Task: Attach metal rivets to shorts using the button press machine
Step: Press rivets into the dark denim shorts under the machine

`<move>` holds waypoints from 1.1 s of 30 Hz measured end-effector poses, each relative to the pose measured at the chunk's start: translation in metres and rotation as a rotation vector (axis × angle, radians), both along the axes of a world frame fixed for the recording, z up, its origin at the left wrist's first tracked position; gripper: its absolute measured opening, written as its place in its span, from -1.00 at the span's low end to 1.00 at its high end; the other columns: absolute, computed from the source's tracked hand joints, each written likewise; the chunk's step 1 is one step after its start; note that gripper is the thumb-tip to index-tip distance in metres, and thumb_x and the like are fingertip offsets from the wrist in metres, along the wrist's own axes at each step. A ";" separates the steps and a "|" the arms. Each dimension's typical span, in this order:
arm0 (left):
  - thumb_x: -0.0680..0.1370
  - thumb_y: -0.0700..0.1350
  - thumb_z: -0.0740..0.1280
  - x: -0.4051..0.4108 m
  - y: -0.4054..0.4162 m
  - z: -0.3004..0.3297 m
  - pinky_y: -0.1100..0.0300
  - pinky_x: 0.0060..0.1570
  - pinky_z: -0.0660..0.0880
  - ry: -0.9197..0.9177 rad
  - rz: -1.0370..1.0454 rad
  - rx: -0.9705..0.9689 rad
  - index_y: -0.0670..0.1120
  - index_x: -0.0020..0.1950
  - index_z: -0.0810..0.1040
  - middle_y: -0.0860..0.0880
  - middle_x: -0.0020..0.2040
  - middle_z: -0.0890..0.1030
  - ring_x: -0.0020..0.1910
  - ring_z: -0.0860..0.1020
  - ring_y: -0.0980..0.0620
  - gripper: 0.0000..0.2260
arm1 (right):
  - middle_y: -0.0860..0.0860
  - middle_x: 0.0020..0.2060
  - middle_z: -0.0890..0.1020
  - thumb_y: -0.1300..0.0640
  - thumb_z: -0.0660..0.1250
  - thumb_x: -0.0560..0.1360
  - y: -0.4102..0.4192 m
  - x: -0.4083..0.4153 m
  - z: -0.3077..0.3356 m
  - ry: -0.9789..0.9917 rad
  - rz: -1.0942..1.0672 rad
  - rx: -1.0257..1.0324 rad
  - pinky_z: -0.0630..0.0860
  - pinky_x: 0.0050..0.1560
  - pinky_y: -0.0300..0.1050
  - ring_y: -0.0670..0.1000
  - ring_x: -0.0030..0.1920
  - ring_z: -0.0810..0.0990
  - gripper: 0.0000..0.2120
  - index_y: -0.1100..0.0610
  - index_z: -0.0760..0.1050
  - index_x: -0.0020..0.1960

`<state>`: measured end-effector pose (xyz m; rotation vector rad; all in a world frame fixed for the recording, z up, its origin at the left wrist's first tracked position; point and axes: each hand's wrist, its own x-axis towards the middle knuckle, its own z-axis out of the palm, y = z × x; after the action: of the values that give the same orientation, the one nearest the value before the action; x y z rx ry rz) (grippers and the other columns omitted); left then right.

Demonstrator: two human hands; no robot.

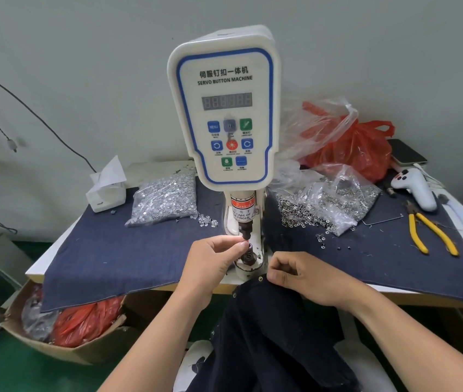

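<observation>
Nearest: dark shorts (275,335) hang from the table edge toward the camera, long axis running near-to-far, lower end cut off by the frame bottom. Right hand (298,275) grips the upper edge of the shorts with curled fingers, beside a set rivet (260,278). Left hand (213,258) has thumb and forefinger pinched together at the lower die (248,251); whatever small piece sits between the fingertips is hidden, cannot tell. The die stands upright below the punch (244,232) of the servo button machine (224,108). Denim cloth (117,250) covers the table. Left, a bag of silver rivet caps (165,199); right, an open bag of ring parts (323,205) and yellow-handled pliers (428,233). Farther back, a red plastic bag (357,151).
</observation>
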<state>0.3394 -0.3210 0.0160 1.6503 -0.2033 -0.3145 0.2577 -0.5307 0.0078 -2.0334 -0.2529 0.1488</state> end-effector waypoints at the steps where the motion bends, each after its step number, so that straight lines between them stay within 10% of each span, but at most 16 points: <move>1: 0.52 -0.07 0.58 -0.001 0.000 0.001 0.01 0.16 0.64 -0.005 -0.005 0.019 0.12 -0.06 0.80 0.02 -0.04 0.78 0.04 0.74 0.05 -0.92 | -0.25 -0.29 0.60 -0.09 0.35 0.63 0.000 0.000 -0.001 -0.001 0.001 0.001 0.37 -0.22 -0.41 -0.28 -0.29 0.46 -0.83 -0.24 0.54 -0.15; 13: 0.57 -0.07 0.53 -0.003 0.001 0.008 0.37 -0.23 0.57 -0.185 -0.014 0.188 0.09 -0.03 0.78 0.13 -0.13 0.77 -0.09 0.73 0.16 -0.94 | -0.23 -0.32 0.55 -0.14 0.35 0.61 -0.003 0.001 -0.004 0.014 0.010 0.009 0.35 -0.24 -0.38 -0.25 -0.30 0.41 -0.83 -0.19 0.53 -0.15; 22: 0.65 -0.06 0.38 -0.031 0.015 -0.001 0.21 0.02 0.60 -0.309 0.140 0.161 0.08 0.01 0.69 0.14 -0.08 0.74 -0.03 0.70 0.15 -0.91 | -0.24 -0.33 0.54 -0.05 0.35 0.64 -0.003 -0.002 -0.003 0.032 0.005 0.029 0.35 -0.24 -0.40 -0.26 -0.30 0.41 -0.80 -0.18 0.53 -0.17; 28: 0.55 0.27 0.39 -0.063 0.038 -0.024 0.24 0.17 0.49 -0.422 -0.343 0.461 0.27 0.19 0.60 0.30 0.11 0.61 0.17 0.56 0.19 -0.75 | -0.15 -0.11 0.55 0.08 0.35 0.64 -0.003 -0.008 0.008 0.000 0.081 0.038 0.40 0.00 -0.26 -0.14 -0.09 0.48 -0.88 0.02 0.54 -0.08; 33: 0.48 0.21 0.50 -0.063 0.040 -0.010 0.38 0.09 0.40 -0.427 -0.297 0.353 0.25 -0.02 0.56 0.22 0.01 0.57 0.10 0.53 0.14 -0.83 | -0.22 -0.19 0.52 0.02 0.33 0.64 0.008 -0.020 0.022 0.003 0.116 0.132 0.36 -0.08 -0.32 -0.16 -0.15 0.42 -0.86 -0.05 0.53 -0.10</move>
<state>0.2767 -0.2813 0.0065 2.0280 -0.7548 -0.2251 0.2375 -0.5225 0.0301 -1.8877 -0.3697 0.2018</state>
